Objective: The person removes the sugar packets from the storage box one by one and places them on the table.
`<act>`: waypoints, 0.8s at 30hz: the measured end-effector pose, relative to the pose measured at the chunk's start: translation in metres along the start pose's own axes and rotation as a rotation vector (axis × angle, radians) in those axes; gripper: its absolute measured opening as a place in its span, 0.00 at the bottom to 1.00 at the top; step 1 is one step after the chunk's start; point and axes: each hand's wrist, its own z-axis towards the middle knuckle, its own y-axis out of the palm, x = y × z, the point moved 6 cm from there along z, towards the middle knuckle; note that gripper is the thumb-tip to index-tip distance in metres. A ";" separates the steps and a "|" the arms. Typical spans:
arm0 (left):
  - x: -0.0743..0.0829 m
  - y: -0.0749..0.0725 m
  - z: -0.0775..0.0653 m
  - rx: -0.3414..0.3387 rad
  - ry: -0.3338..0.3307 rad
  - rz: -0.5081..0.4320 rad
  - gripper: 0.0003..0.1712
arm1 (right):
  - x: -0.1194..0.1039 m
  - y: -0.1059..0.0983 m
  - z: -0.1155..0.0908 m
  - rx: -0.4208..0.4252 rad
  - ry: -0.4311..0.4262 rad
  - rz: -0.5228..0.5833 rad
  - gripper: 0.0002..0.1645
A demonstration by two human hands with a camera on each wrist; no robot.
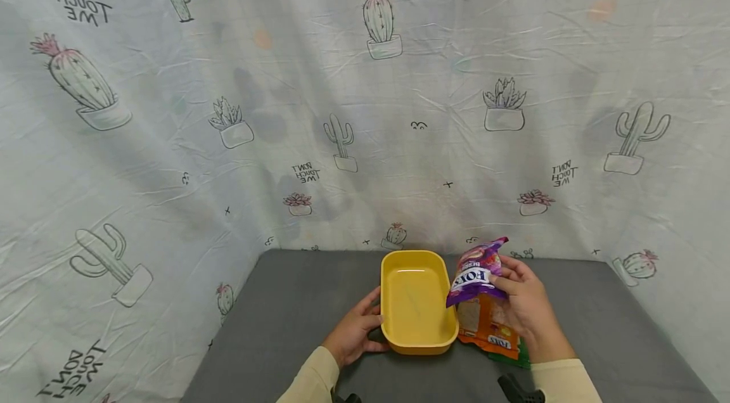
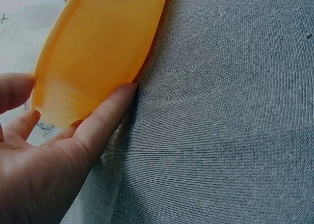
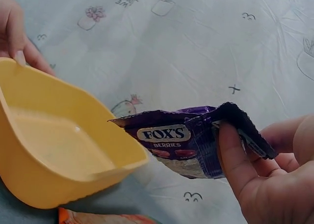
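Observation:
A yellow plastic container point(image 1: 419, 347), inside bare, sits on the grey table. My left hand point(image 1: 355, 330) holds it by its left side; in the left wrist view, the fingers point(image 2: 105, 118) lie against its outer wall and rim. My right hand point(image 1: 527, 301) pinches a purple Fox's Berries candy bag point(image 1: 476, 270) by one end. In the head view, the bag is raised beside the container's right rim. From the right wrist view, the bag point(image 3: 169, 140) appears tilted, with its label toward the camera. Beneath it on the table lies an orange Fox's bag point(image 1: 487, 327), partly covered.
A green packet point(image 1: 516, 357) peeks out from under the orange bag. Grey cloth point(image 1: 285, 314) covers the tabletop. Behind and along the sides hangs a white curtain point(image 1: 419, 200) printed with cacti and lettering.

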 end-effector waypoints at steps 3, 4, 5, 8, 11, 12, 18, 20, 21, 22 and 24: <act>0.001 0.000 0.000 -0.004 0.003 0.002 0.48 | -0.001 -0.005 0.000 -0.008 -0.019 0.008 0.34; 0.000 -0.001 0.000 -0.004 0.003 0.000 0.48 | -0.001 -0.007 0.000 -0.011 -0.021 0.013 0.33; 0.000 -0.001 0.000 -0.007 0.003 0.001 0.48 | -0.001 -0.009 0.000 -0.014 -0.021 0.019 0.33; 0.001 -0.001 0.001 -0.010 0.001 -0.006 0.47 | -0.001 -0.015 -0.001 -0.019 -0.019 0.038 0.30; 0.001 -0.001 0.001 -0.019 0.001 -0.006 0.47 | 0.000 -0.022 -0.002 -0.018 -0.017 0.044 0.28; 0.001 -0.001 0.001 -0.019 0.002 -0.009 0.47 | 0.000 -0.025 -0.001 -0.019 -0.015 0.042 0.28; 0.001 -0.001 0.001 -0.014 0.000 -0.013 0.47 | 0.007 -0.039 -0.001 -0.024 0.019 0.033 0.29; 0.001 -0.001 0.001 -0.010 -0.004 -0.014 0.48 | 0.010 -0.044 -0.002 -0.016 0.031 0.028 0.28; 0.001 -0.001 0.001 -0.007 -0.005 -0.012 0.48 | 0.011 -0.046 -0.002 -0.012 0.036 0.027 0.28; 0.000 -0.001 0.001 -0.005 -0.006 -0.011 0.48 | 0.012 -0.049 -0.002 -0.014 0.038 0.018 0.28; 0.001 0.000 0.000 0.001 -0.007 -0.011 0.48 | 0.014 -0.052 -0.002 -0.017 0.037 0.001 0.28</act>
